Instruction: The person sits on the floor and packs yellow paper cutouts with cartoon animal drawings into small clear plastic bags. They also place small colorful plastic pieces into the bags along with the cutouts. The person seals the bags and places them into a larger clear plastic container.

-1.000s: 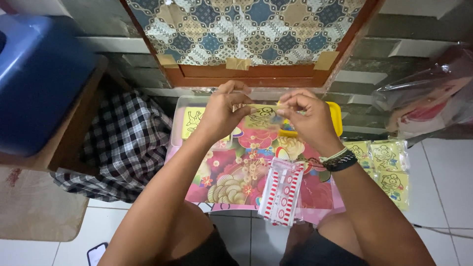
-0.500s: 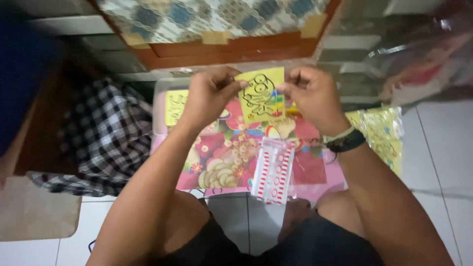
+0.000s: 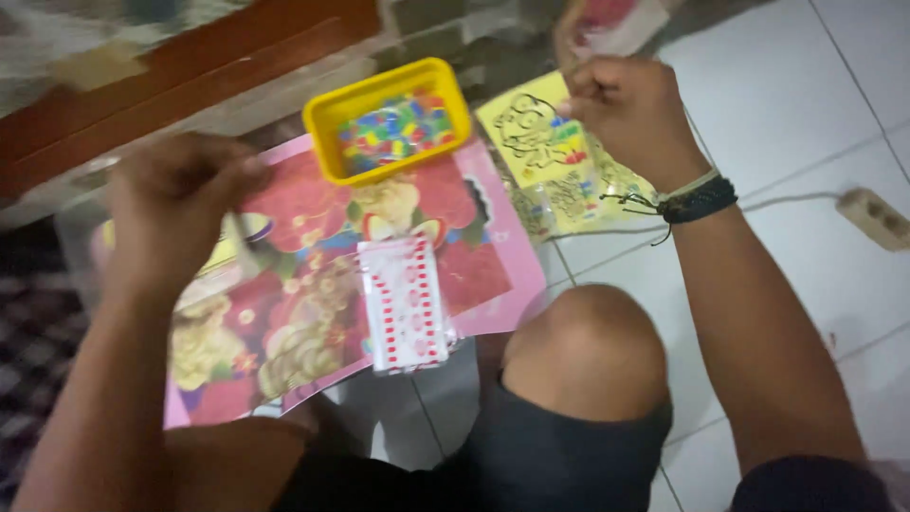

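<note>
The right hand (image 3: 630, 109) sits at one o'clock, fingers pinched shut on the top edge of a yellow card (image 3: 531, 133) with a dark line drawing. Part of the card is hidden under the knuckles, and its lower edge merges with more yellow sheets (image 3: 588, 194) lying in clear wrap on the floor (image 3: 796, 123); where one ends and the next begins is hard to tell. A dark braided wristband (image 3: 697, 199) circles the right wrist.

The left hand (image 3: 175, 204) is at nine o'clock, curled and blurred. Its fingertips seem closed on the rim of a pale sheet or clear sleeve (image 3: 227, 256), but the blur keeps me from telling exactly what it grips.

Between the hands, at twelve o'clock, a yellow tray (image 3: 327, 114) holds small coloured pieces too smeared to identify. It rests on a large pink poster (image 3: 313, 284) with red and gold figures, whose lower left corner is covered by the left forearm. A red-and-white striped packet (image 3: 403, 303) lies on the poster at the centre, just beside a bare knee (image 3: 588, 351).

A checked cloth (image 3: 33, 332) is cut off at the left edge, and a white plug block (image 3: 877, 216) by the right edge at three o'clock.
</note>
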